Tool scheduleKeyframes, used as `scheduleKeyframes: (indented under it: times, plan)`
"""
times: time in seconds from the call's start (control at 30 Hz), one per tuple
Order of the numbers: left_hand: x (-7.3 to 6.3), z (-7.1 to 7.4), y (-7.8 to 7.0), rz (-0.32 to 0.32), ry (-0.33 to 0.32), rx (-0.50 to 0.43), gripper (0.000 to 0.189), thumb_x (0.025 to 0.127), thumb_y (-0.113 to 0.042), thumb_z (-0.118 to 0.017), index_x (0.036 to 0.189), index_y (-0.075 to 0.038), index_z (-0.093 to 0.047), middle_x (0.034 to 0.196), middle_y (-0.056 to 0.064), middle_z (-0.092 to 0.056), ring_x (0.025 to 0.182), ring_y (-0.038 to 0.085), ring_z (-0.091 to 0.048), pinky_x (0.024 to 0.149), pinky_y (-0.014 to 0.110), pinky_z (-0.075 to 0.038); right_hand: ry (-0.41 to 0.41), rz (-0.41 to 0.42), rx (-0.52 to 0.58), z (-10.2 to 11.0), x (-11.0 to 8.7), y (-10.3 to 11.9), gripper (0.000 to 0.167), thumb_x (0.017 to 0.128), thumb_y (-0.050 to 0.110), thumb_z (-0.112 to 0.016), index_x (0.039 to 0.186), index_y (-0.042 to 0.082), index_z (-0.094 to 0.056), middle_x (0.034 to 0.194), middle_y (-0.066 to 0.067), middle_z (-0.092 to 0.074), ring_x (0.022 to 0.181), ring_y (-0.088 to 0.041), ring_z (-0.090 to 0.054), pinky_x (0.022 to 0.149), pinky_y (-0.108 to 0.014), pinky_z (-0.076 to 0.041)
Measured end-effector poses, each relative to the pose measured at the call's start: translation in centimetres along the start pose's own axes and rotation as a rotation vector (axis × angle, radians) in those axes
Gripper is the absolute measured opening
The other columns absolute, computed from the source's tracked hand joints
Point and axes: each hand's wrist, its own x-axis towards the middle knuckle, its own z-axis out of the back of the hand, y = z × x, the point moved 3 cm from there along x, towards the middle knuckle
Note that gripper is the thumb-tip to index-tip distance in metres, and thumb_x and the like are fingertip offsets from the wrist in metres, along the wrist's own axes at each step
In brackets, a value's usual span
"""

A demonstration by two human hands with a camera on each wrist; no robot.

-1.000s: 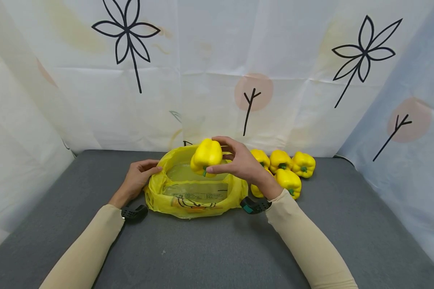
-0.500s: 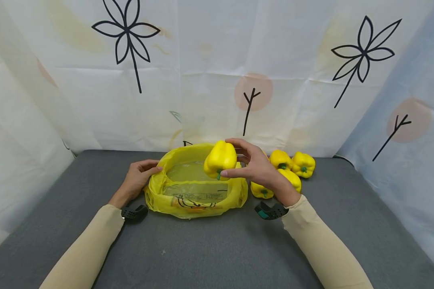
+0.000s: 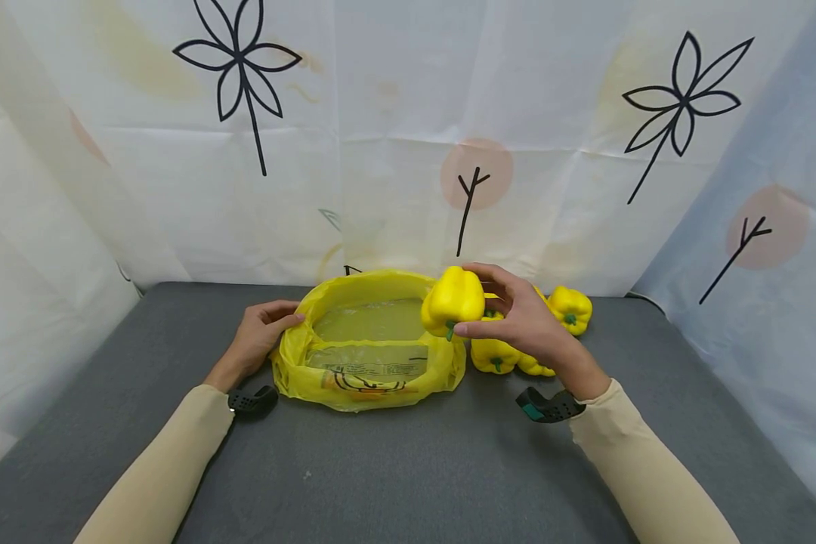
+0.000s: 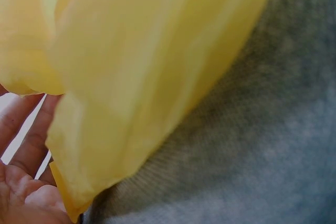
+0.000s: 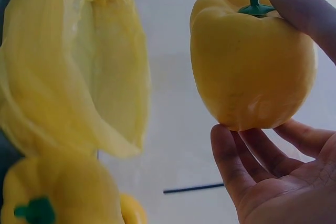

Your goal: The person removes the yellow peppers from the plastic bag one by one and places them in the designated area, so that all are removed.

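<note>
My right hand (image 3: 520, 317) grips a yellow bell pepper (image 3: 452, 301) with a green stem, held up over the right rim of a yellow plastic bag. In the right wrist view, the thumb presses near the stem of this bell pepper (image 5: 252, 72) and the fingertips support its opposite end. The plastic bag (image 3: 374, 391) stands with its mouth spread wide, printing on its front. At its left rim, my left hand (image 3: 261, 332) pinches the edge between thumb and fingers. Up close in the left wrist view, the bag (image 4: 131, 66) hides part of those fingers.
Several more yellow bell peppers (image 3: 495, 356) lie in a group right of the bag, partly behind the right hand and forearm. One pepper (image 3: 571, 308) sits at the group's far right. A patterned white curtain (image 3: 394, 113) hangs behind the grey table (image 3: 367, 476).
My right hand has moved rightward with the bell pepper, from over the bag's mouth to its right rim. The left hand and the bag have stayed in place.
</note>
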Motion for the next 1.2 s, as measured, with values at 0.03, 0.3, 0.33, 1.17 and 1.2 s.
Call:
scheduleKeyframes:
  times: [0.03, 0.3, 0.33, 1.17, 1.2]
  plan:
    - [0.0, 0.0, 0.0, 0.0, 0.0, -0.001, 0.044, 0.101, -0.012, -0.066, 0.134, 0.015, -0.057, 0.103, -0.009, -0.07, 0.09, 0.008, -0.068, 0.077, 0.023, -0.058, -0.007, -0.003, 0.0, 0.3, -0.2, 0.0, 0.082, 0.085, 0.009, -0.084, 0.154, 0.01, -0.04, 0.15, -0.008, -0.044, 0.127, -0.03, -0.055, 0.105, -0.041, -0.048]
    - [0.0, 0.0, 0.0, -0.003, -0.001, 0.009, 0.044, 0.1, -0.013, -0.066, 0.133, 0.015, -0.057, 0.104, -0.008, -0.07, 0.091, 0.008, -0.068, 0.077, 0.023, -0.058, -0.061, -0.035, -0.025, 2.2, -1.3, -0.3, 0.082, 0.087, 0.007, -0.081, 0.155, 0.008, -0.037, 0.15, -0.01, -0.042, 0.127, -0.031, -0.053, 0.102, -0.028, -0.049]
    - [0.0, 0.0, 0.0, -0.005, -0.001, 0.009, 0.044, 0.1, -0.013, -0.066, 0.133, 0.015, -0.057, 0.104, -0.008, -0.07, 0.091, 0.008, -0.068, 0.077, 0.023, -0.058, -0.067, -0.037, -0.029, 2.4, -1.4, -0.3, 0.082, 0.087, 0.007, -0.081, 0.155, 0.008, -0.037, 0.15, -0.01, -0.043, 0.127, -0.03, -0.053, 0.101, -0.027, -0.05]
    - [-0.2, 0.0, -0.4, 0.006, 0.006, 0.008, 0.045, 0.1, -0.013, -0.066, 0.134, 0.014, -0.057, 0.107, -0.006, -0.07, 0.093, 0.008, -0.068, 0.079, 0.023, -0.058, -0.191, -0.113, -0.081, 6.7, -5.8, -1.7, 0.076, 0.094, 0.007, -0.074, 0.158, 0.007, -0.033, 0.147, -0.012, -0.041, 0.118, -0.015, -0.056, 0.092, -0.017, -0.051]
    - [-0.2, 0.0, -0.4, 0.007, 0.007, 0.008, 0.045, 0.1, -0.013, -0.066, 0.134, 0.014, -0.057, 0.107, -0.006, -0.07, 0.093, 0.008, -0.068, 0.079, 0.023, -0.058, -0.198, -0.113, -0.086, 6.9, -6.0, -1.7, 0.076, 0.094, 0.007, -0.074, 0.158, 0.006, -0.033, 0.147, -0.012, -0.04, 0.118, -0.014, -0.055, 0.092, -0.016, -0.051]
